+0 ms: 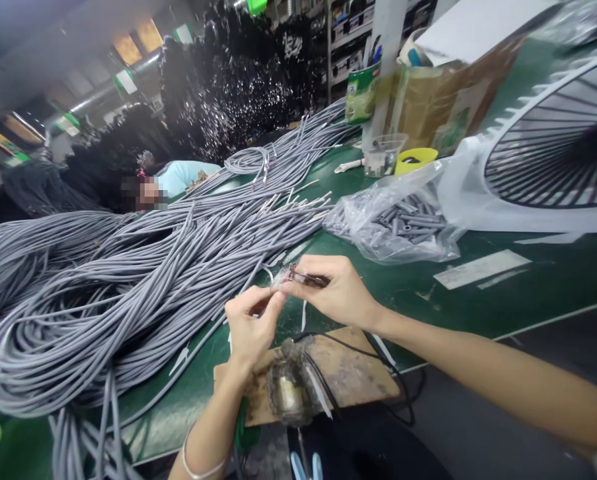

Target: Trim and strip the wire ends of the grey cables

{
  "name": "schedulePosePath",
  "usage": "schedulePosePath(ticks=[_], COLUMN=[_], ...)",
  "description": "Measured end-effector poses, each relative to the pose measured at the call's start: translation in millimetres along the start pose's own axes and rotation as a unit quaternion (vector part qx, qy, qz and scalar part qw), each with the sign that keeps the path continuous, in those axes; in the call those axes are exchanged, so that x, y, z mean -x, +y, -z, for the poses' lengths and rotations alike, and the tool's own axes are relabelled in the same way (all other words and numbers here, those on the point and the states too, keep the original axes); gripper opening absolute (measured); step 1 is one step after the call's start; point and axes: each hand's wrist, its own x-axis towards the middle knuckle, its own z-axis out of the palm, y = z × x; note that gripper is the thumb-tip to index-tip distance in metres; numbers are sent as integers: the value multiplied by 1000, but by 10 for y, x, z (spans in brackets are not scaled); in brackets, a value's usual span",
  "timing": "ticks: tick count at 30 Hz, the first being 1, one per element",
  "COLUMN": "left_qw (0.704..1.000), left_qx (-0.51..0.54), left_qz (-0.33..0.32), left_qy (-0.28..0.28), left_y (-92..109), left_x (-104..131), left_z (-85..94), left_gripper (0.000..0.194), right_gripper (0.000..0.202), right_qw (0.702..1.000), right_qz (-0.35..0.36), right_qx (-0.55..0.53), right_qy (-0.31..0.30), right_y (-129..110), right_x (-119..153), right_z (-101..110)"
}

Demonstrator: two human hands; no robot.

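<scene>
My left hand is closed, its thumb and forefinger pinching the end of a cable where thin wires in red, green and pale colours show. Fingers closed, my right hand meets it from the right. A dark slim tool, perhaps tweezers, lies in its grip, with its tip by the wires. What sits exactly between the fingertips is too small to make out. Below both hands, a small grimy motor-like device is on a stained wooden board.
Grey cables lie in a large bundle on the left of the green table. A clear bag of grey tubes, a white fan, a plastic cup and a cardboard box stand right. Another person is across the table.
</scene>
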Motion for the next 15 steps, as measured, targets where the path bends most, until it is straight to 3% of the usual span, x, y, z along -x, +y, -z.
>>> schedulePosePath(ticks=[5,15], left_qw=[991,944], left_qx=[100,265], left_qz=[87,170], left_qy=[28,101], left_y=[-12,14], left_x=[14,-53], left_z=[-20,-51], left_gripper=[28,39], right_gripper=[33,31], right_qw=[999,986], right_qz=[-50,-165], right_qx=[13,-32], right_qy=[-8,-19], right_y=[25,47], right_x=[19,23], right_z=[-25,-82])
